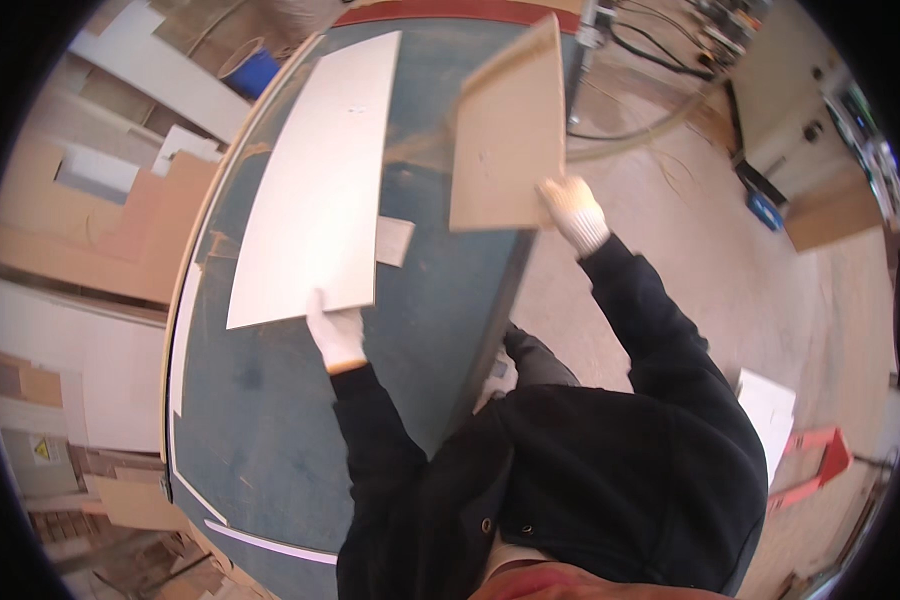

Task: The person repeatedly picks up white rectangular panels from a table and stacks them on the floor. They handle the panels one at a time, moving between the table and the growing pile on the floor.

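My left hand (336, 335), in a white knit glove, grips the near edge of a long white panel (320, 180), thumb on top and fingers underneath. The panel extends away from me over a dark green table (290, 420). Out to the right, my gloved right hand (574, 212) is closed on the lower right corner of a tan board (510, 140), which is held tilted up over the table's right edge. A small pale offcut (394, 242) lies on the table, partly covered by the white panel.
Sheets and boards (100, 220) are stacked left of the table, with a blue bucket (251, 70) behind them. Thin white strips (270, 543) lie along the table's near left edge. Hoses and a machine cabinet (800, 110) stand at the right; a red pallet jack (815, 460) is at lower right.
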Demonstrator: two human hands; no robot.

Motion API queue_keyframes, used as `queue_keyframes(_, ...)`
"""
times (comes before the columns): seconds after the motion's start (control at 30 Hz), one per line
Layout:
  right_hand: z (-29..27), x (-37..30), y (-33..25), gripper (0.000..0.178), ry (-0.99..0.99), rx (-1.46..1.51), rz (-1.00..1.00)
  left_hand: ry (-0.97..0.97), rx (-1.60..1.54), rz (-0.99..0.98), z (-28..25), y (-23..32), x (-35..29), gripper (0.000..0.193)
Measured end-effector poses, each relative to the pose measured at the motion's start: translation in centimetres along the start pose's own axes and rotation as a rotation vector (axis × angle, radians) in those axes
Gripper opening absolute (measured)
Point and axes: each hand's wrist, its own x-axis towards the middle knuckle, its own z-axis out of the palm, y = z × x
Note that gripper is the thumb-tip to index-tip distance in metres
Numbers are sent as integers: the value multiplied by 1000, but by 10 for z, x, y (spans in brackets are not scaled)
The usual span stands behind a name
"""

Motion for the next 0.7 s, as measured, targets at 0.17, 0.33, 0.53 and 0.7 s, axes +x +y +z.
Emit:
queue_keyframes(0.17, -74, -53, -26, 33, 177, 133, 436, 13, 126, -22, 27, -30, -37, 49)
queue_keyframes(0.33, -152, -148, -9, 31, 328, 182, 557, -91, 95, -69, 48, -59, -108, 48)
queue_keyframes(0.53, -173, -261, 68, 35, 339, 37, 733, -21, 151, -100, 6, -96, -241, 48)
queue_keyframes(0.7, -179, -399, 150, 39, 286, 254, 1058, -5, 110, -196, -23, -158, -351, 47)
